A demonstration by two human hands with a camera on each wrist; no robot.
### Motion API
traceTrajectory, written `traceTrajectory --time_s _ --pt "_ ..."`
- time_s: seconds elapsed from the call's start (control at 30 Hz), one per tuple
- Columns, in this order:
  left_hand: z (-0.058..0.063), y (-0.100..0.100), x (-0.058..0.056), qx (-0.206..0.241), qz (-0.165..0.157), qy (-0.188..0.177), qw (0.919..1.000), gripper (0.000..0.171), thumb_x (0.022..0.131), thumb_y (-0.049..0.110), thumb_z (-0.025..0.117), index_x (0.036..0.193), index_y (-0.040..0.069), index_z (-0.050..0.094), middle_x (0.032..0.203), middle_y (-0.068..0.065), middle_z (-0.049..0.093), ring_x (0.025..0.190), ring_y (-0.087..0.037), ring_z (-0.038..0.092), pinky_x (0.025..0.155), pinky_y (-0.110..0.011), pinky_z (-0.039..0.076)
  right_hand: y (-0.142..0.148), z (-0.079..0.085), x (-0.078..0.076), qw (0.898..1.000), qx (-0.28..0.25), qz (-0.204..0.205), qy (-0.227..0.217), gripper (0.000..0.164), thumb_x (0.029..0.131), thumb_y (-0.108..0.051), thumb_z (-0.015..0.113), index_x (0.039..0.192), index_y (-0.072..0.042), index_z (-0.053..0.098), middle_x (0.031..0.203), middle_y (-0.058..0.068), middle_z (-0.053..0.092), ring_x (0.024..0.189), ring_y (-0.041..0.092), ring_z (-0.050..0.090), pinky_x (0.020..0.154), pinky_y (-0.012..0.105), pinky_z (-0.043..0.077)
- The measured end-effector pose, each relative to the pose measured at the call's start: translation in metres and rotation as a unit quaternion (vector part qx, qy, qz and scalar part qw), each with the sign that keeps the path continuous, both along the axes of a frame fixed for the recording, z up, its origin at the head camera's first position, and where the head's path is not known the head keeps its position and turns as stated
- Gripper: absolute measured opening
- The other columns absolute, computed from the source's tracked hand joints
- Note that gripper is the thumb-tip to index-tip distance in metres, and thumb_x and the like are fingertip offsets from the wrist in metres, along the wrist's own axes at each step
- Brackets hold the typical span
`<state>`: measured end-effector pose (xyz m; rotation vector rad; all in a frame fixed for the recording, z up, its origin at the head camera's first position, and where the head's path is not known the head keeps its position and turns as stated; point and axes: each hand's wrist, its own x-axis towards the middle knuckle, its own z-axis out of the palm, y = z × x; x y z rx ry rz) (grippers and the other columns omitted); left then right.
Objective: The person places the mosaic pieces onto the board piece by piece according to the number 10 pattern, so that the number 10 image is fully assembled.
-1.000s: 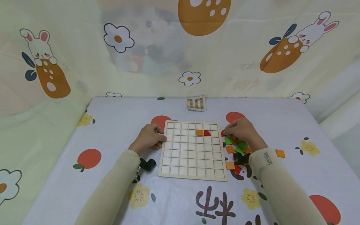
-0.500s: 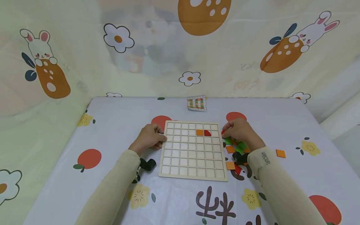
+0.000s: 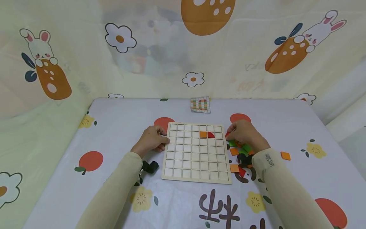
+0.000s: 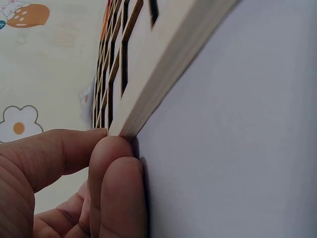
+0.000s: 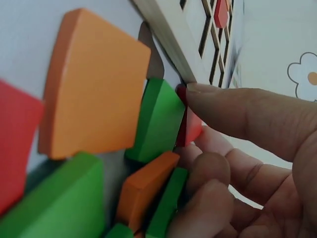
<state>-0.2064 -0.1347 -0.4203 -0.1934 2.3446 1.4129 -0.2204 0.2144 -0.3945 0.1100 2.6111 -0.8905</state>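
Observation:
A pale wooden grid board (image 3: 186,156) lies on the table, with an orange square tile (image 3: 203,135) and a red quarter-round tile (image 3: 210,135) in neighbouring cells of its second row from the back. My left hand (image 3: 151,139) pinches the board's left edge; the left wrist view shows thumb and fingertips right at the wooden rim (image 4: 153,79). Beside the board's right edge, my right hand (image 3: 244,133) pinches a red tile (image 5: 193,124) between thumb and fingers, which partly cover it. Green tiles (image 5: 157,121) and orange tiles (image 5: 96,84) lie close beside those fingers.
A loose pile of orange, green and red tiles spreads under the right wrist, with an orange tile (image 3: 234,168) near the board. Another orange tile (image 3: 285,156) lies apart at the right. A small coloured pattern sheet (image 3: 200,105) rests behind the board.
My right hand has shifted slightly left and toward me, the red tile still at its fingertips. The left hand and the board have stayed in place.

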Motion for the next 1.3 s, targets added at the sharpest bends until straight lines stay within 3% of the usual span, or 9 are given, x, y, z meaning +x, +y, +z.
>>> traceTrajectory --time_s 0.2,0.37,0.53,0.73,0.93,1.3 --pt "-0.001 0.000 0.000 0.002 -0.004 0.004 1.0000 0.027 0.091 0.011 0.079 0.109 0.006 0.060 0.082 -0.010 0.064 0.058 -0.016 0.065 0.055 -0.026 0.059 0.005 0.000 0.001 0.999 -0.034 -0.012 -0.001 0.020 0.094 -0.017 0.077 0.106 -0.002 0.070 0.093 0.011 0.067 0.074 0.024 0.059 0.064 0.032 0.054" --pt "-0.001 -0.001 0.000 0.007 -0.005 0.003 1.0000 0.027 0.091 0.010 0.079 0.109 0.005 0.060 0.082 -0.010 0.064 0.057 -0.016 0.065 0.055 -0.026 0.059 0.009 -0.001 0.000 0.994 -0.101 -0.030 -0.001 0.023 0.097 -0.013 0.072 0.114 0.002 0.069 0.092 0.012 0.072 0.076 0.022 0.064 0.069 0.030 0.058" --pt "0.000 -0.001 0.000 0.008 -0.006 0.002 0.9999 0.027 0.091 0.010 0.079 0.109 0.005 0.060 0.082 -0.010 0.063 0.057 -0.016 0.065 0.055 -0.026 0.059 0.007 -0.001 -0.004 0.982 -0.180 -0.054 -0.002 0.031 0.102 -0.012 0.068 0.125 0.009 0.065 0.101 0.016 0.075 0.077 0.017 0.073 0.073 0.028 0.063" --pt "0.000 -0.002 0.000 0.007 -0.004 0.002 1.0000 0.027 0.091 0.010 0.079 0.110 0.005 0.060 0.082 -0.010 0.064 0.057 -0.016 0.065 0.055 -0.026 0.059 -0.005 0.002 -0.007 0.963 -0.252 -0.082 -0.041 0.036 0.103 -0.013 0.065 0.132 0.009 0.060 0.093 0.009 0.074 0.076 0.016 0.076 0.074 0.029 0.063" --pt "-0.001 -0.002 -0.001 0.008 -0.003 -0.001 1.0000 0.027 0.091 0.010 0.079 0.110 0.005 0.060 0.083 -0.010 0.063 0.057 -0.016 0.065 0.055 -0.026 0.059 -0.019 -0.001 -0.009 0.958 -0.264 -0.094 -0.057 0.034 0.103 -0.016 0.066 0.129 0.006 0.061 0.085 0.007 0.076 0.075 0.017 0.077 0.072 0.027 0.063" --pt "-0.001 -0.001 -0.002 0.002 -0.002 -0.005 1.0000 0.027 0.091 0.010 0.078 0.110 0.005 0.060 0.083 -0.010 0.063 0.058 -0.016 0.065 0.055 -0.025 0.058 -0.040 -0.010 -0.015 0.957 -0.263 -0.097 -0.071 0.030 0.102 -0.017 0.069 0.126 0.000 0.066 0.093 0.010 0.075 0.073 0.017 0.072 0.070 0.028 0.063"
